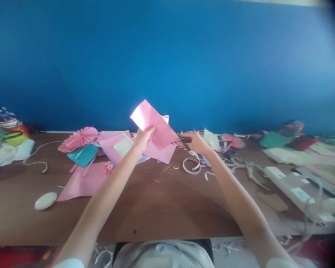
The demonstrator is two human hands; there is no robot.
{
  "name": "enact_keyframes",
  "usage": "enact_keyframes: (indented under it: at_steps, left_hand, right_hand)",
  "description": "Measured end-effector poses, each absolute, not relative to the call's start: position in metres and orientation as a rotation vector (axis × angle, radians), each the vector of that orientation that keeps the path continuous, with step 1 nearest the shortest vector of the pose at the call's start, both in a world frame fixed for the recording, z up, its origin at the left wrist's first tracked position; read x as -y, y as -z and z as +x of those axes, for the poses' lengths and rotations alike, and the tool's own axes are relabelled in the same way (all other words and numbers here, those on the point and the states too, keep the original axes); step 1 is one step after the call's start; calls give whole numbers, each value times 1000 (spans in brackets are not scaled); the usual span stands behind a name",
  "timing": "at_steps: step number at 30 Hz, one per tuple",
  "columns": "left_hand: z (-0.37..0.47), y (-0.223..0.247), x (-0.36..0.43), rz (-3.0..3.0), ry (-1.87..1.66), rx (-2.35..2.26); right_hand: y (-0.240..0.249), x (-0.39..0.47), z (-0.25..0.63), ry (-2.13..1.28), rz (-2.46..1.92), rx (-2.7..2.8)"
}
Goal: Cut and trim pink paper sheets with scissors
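Above the table [167, 208], the left hand [145, 139] grips pink paper [158, 124], its long axis slanting down toward the right hand [194, 142], whose fingers close around scissors [184, 143] at its lower edge.

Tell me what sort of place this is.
Likely a papercraft table: pleated pink paper, curled white strips and what look like scissors in the right hand, at the pink sheet's edge.
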State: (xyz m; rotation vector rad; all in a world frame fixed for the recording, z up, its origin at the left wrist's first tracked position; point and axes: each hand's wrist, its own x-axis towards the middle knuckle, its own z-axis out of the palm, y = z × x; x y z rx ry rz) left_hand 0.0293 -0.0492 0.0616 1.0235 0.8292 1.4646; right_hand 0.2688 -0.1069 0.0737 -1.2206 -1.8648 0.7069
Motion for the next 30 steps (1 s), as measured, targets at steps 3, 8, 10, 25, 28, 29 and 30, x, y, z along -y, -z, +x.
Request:
enact_keyframes:
  at_steps: [3,8,10,25,28,29,30]
  left_hand:
    - [30,-63,52,1026,-1464,-829]
    - [29,-62,50,1041,-1450,-833]
    - [28,-61,50,1038,-1449,-836]
    - [32,-51,43,1039,-1473,-820]
    - [33,-53,46,1035,-1469,-809]
    - [33,-55,47,1029,-1468,-809]
    - [33,-56,49,1024,-1468,-810]
  right_hand:
    - [-70,105,268,-693,-1228,1850]
    - [-66,102,269,-636,-1250,1821]
    - [-65,101,269,-624,-1254,1822]
    - [-65,101,266,-575,-1208,1872]
    - [-67,101,264,-565,-1208,1879]
    - [-68,102,264,-560,-1206,1879]
    - [-68,103,263,-556,-1202,1879]
